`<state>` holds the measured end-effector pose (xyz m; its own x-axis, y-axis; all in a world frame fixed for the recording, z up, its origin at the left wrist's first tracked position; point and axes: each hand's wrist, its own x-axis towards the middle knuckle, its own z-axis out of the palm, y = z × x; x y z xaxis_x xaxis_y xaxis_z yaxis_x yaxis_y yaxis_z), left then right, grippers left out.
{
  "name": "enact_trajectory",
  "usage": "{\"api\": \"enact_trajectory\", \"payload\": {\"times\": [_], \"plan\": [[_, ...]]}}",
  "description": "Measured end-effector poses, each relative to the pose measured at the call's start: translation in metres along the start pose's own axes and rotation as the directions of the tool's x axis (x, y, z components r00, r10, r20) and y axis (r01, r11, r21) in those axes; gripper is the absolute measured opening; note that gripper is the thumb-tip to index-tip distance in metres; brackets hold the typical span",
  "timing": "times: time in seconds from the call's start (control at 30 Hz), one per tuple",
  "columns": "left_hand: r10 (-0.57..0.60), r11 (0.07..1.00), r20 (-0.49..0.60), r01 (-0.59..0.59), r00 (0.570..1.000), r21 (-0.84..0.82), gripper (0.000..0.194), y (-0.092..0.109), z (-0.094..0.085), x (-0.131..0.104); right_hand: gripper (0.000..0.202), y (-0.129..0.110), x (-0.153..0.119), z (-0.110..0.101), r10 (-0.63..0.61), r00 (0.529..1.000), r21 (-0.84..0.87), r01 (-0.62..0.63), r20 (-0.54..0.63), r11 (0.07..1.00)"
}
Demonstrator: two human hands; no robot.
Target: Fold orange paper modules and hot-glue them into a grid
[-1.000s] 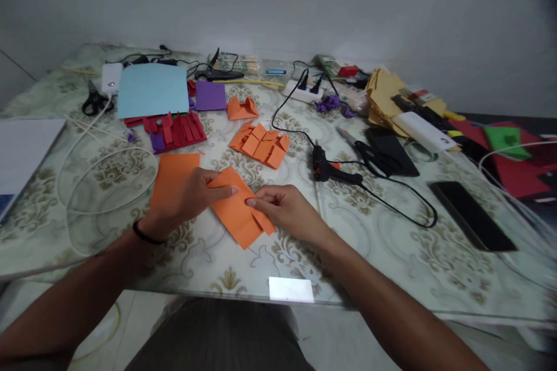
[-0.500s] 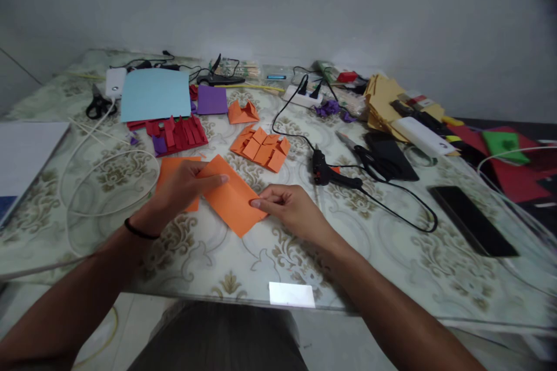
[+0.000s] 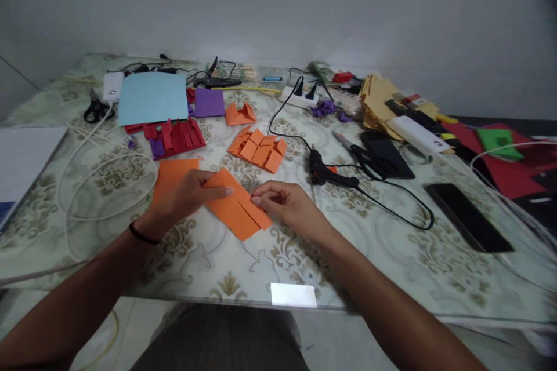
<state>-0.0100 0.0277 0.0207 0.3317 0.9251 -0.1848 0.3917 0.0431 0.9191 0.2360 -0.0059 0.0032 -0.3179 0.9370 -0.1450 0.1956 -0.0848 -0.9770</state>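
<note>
Before a grey wall [image 3: 278, 11], fingers [image 3: 228, 191] grasp orange paper [image 3: 235, 208] over a flower-patterned table [image 3: 226, 284].

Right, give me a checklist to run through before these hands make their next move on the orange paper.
1. Left hand gripping the folded orange paper: ok.
2. Right hand at the paper's right edge: ok.
3. Crease pressed sharp along its whole length: cannot tell.
4. Second orange sheet fully uncovered: not ok, the left hand and wrist hide part of it.
5. Black-handled scissors apart from the folded paper: ok, they lie beyond the glue gun.
6. Glue gun cool: cannot tell.
</note>
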Motion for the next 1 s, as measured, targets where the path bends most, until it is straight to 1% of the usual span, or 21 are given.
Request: {"api": "enact_trajectory", "payload": {"times": [0.1, 0.17, 0.27, 0.33, 0.4, 0.47, 0.53, 0.6, 0.67, 0.83, 0.93, 1.0], "plan": [[-0.006, 1.000, 0.062, 0.005, 0.998, 0.014, 0.041, -0.002, 0.005, 0.001, 0.029, 0.002, 0.001, 0.001, -0.029, 0.999, 0.000, 0.029, 0.015, 1.000], [0.010, 0.999, 0.103, -0.014, 0.995, 0.035, 0.040, -0.005, 0.005, 0.001, 0.025, 0.002, 0.001, 0.001, -0.038, 0.999, -0.013, 0.039, 0.025, 0.999], [0.064, 0.991, 0.159, -0.082, 0.985, 0.110, 0.031, -0.006, 0.003, 0.001, 0.017, 0.001, -0.001, 0.003, -0.031, 0.998, -0.065, 0.034, 0.045, 0.997], [0.102, 0.972, 0.176, -0.136, 0.979, 0.190, 0.031, -0.005, 0.004, 0.000, 0.010, 0.001, -0.003, 0.004, -0.035, 0.997, -0.099, 0.042, 0.071, 0.994], [0.131, 0.950, 0.213, -0.184, 0.968, 0.253, 0.027, -0.002, 0.007, -0.002, 0.004, 0.001, -0.004, 0.007, -0.044, 0.993, -0.119, 0.056, 0.106, 0.991], [0.155, 0.936, 0.254, -0.225, 0.955, 0.270, 0.020, -0.001, 0.011, -0.004, 0.004, 0.001, -0.005, 0.009, -0.053, 0.990, -0.131, 0.070, 0.128, 0.989], [0.173, 0.933, 0.265, -0.245, 0.949, 0.266, 0.017, -0.001, 0.014, -0.005, 0.004, 0.001, -0.005, 0.010, -0.061, 0.989, -0.130, 0.079, 0.138, 0.988], [0.184, 0.934, 0.249, -0.248, 0.951, 0.257, 0.016, -0.002, 0.015, -0.006, 0.002, 0.001, -0.005, 0.010, -0.063, 0.987, -0.110, 0.079, 0.145, 0.991], [0.176, 0.946, 0.214, -0.225, 0.961, 0.233, 0.017, -0.001, 0.011, -0.006, 0.003, -0.001, -0.005, 0.007, -0.067, 0.987, -0.083, 0.079, 0.143, 0.993], [0.111, 0.988, 0.087, -0.119, 0.990, 0.094, 0.017, 0.007, -0.012, -0.004, 0.015, -0.008, -0.003, -0.010, -0.096, 0.991, -0.070, 0.103, 0.096, 0.992], [0.120, 0.990, 0.007, -0.121, 0.993, 0.066, 0.014, 0.011, -0.024, -0.003, 0.019, -0.011, -0.001, -0.024, -0.119, 0.991, -0.073, 0.123, 0.065, 0.990], [0.132, 0.990, -0.029, -0.131, 0.991, 0.050, 0.015, 0.012, -0.028, -0.002, 0.021, -0.012, 0.000, -0.032, -0.122, 0.992, -0.073, 0.124, 0.033, 0.990]]}}
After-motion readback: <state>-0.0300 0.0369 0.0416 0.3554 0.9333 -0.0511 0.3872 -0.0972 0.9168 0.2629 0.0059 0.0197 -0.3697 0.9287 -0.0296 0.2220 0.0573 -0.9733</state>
